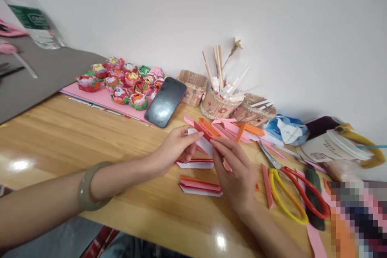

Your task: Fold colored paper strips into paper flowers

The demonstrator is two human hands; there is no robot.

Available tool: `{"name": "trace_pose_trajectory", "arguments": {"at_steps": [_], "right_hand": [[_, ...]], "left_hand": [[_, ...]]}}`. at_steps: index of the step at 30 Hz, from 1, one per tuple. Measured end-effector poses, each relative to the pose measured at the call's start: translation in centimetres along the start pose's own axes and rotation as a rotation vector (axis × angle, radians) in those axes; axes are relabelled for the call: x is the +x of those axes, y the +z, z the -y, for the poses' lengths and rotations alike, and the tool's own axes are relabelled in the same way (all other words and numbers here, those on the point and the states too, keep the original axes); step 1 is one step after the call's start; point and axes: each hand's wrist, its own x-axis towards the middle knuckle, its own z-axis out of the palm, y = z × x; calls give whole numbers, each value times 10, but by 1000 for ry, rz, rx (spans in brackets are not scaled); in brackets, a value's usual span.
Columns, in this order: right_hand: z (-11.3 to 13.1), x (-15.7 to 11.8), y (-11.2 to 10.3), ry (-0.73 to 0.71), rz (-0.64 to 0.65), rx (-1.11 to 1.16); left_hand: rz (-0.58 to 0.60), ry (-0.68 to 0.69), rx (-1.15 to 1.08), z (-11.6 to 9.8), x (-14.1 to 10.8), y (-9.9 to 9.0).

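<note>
Above the wooden table (133,137), my left hand (179,143) pinches the left end of folded paper strips (204,135), red and white in colour. The fingers of my right hand (236,169) close on the right end of the same strips. Below my hands lie two stacks of folded strips: a red and white one (195,165), partly hidden by my right hand, and an orange, pink and white one (199,187). Loose pink and orange strips (232,129) are scattered just behind my hands.
Paper flowers (121,94) stand on a pink sheet (102,96) at the back left, beside a phone (166,102). Small baskets (219,105) line the wall. Scissors (287,185) lie on the right, near a white cup (332,147). A plastic bottle (33,20) stands far left.
</note>
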Motion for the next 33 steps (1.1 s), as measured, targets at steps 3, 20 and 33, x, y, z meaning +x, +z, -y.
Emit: {"name": "trace_pose_trajectory", "arguments": {"at_steps": [3, 20, 33], "right_hand": [[-2, -2, 2, -86, 27, -25], [-2, 9, -4, 839, 11, 592], [-1, 6, 1, 938, 46, 771]], "left_hand": [[19, -100, -80, -1, -1, -1], [-23, 85, -151, -3, 8, -1], [13, 132, -297, -2, 7, -2]]}}
